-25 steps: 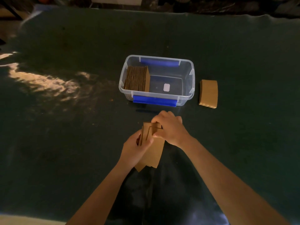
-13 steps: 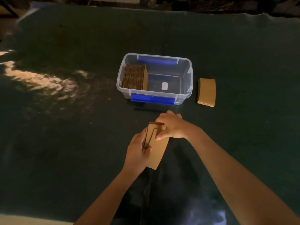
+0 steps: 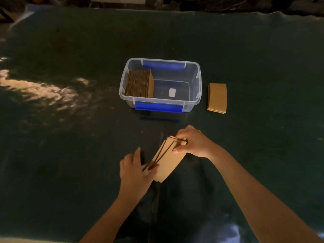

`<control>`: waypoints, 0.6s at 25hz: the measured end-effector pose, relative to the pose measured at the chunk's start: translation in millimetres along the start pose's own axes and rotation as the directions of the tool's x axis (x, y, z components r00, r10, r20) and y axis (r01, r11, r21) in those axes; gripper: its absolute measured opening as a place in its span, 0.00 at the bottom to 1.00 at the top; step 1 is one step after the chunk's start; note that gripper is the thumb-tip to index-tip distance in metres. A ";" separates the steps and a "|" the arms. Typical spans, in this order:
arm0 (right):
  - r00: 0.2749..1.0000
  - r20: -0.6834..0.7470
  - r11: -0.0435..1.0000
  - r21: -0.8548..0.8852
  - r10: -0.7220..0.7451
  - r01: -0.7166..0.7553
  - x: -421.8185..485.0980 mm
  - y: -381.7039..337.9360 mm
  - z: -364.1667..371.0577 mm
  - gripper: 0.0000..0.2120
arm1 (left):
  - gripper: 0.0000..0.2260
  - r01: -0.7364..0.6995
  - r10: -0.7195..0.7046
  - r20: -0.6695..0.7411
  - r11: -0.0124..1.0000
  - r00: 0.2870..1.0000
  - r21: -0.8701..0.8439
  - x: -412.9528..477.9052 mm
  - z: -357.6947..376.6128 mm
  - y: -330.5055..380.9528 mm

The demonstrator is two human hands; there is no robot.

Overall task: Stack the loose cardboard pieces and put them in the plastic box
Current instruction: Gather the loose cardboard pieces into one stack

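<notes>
Both hands' grip holds the fanned brown cardboard pieces [image 3: 166, 160]: left hand [image 3: 135, 170], right hand [image 3: 192, 142]. The clear plastic box [image 3: 197, 88] contains an upright cardboard stack [image 3: 140, 83].

Both forearms are bare to the frame's edge, with no sleeve, and the left hand [image 3: 135, 170] and right hand [image 3: 193, 142] wear nothing.

A few brown cardboard pieces [image 3: 166, 160] are standing on edge, fanning slightly apart at the near end, tilting diagonally in front of the plastic box [image 3: 197, 95]. The box, clear with blue latches, is sitting open, holding a packed row of upright cardboard [image 3: 140, 83] against its left wall. Another small flat stack [image 3: 217, 98] is lying just beside its right side.
</notes>
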State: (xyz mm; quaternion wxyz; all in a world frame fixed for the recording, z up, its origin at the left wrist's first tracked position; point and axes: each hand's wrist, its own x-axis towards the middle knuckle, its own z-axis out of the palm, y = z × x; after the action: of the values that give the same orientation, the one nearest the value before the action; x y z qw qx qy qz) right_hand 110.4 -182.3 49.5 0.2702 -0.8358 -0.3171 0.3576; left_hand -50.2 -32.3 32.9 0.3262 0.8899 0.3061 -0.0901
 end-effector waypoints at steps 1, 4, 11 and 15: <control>1.000 -0.023 1.000 0.010 0.005 -0.005 -4.5 3.4 1.2 0.09 | 0.35 0.064 -0.062 0.045 0.997 0.997 -0.032 -6.3 0.4 -1.4; 0.995 -0.096 1.000 0.023 0.009 -0.007 -14.5 12.1 6.9 0.04 | 0.31 0.141 -0.118 0.134 0.975 0.984 -0.173 -22.5 10.5 2.7; 0.986 -0.166 0.993 0.113 0.032 -0.013 -33.1 17.5 6.5 0.05 | 0.17 0.122 -0.101 0.093 0.955 0.991 -0.269 -22.0 19.5 20.3; 0.970 -0.238 0.994 0.108 0.056 -0.031 -40.4 24.0 -55.4 0.06 | 0.12 -0.052 0.068 0.029 0.928 0.997 -0.369 3.0 17.5 67.7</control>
State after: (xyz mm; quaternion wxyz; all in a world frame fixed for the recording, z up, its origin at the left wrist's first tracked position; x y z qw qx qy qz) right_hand 139.1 -239.6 83.5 0.3420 -0.8645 -0.2446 0.2754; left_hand -6.4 -82.6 53.8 0.4959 0.8199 0.2834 -0.0397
